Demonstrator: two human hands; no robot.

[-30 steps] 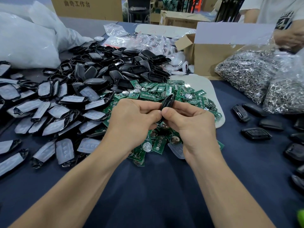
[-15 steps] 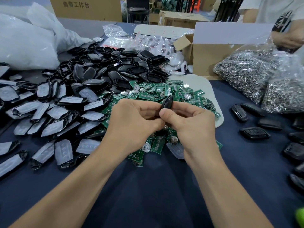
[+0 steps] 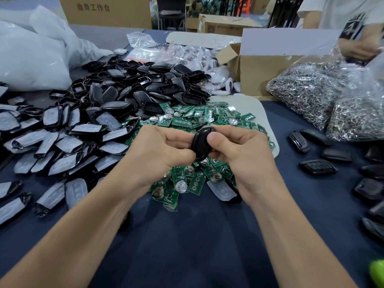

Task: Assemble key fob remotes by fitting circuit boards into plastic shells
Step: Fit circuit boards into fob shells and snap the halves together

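Both my hands hold one black key fob shell (image 3: 200,143) above a heap of green circuit boards (image 3: 188,119). My left hand (image 3: 158,150) grips its left side with curled fingers, and my right hand (image 3: 239,148) pinches its right side, thumb on the smooth back. The shell's inside is hidden from me. A big pile of black shell halves (image 3: 145,90) lies behind the boards, and shells with grey button pads (image 3: 62,146) spread to the left.
Closed black fobs (image 3: 318,166) lie at the right on the dark blue table (image 3: 187,235). Clear bags of metal rings (image 3: 307,90) sit at the right rear beside an open cardboard box (image 3: 266,65). White plastic bags (image 3: 31,59) fill the left rear. Another person's hand (image 3: 355,48) works at the far right.
The shell has turned in my hands from edge-on to showing its broad smooth back. Both hands stay in about the same place over the boards.
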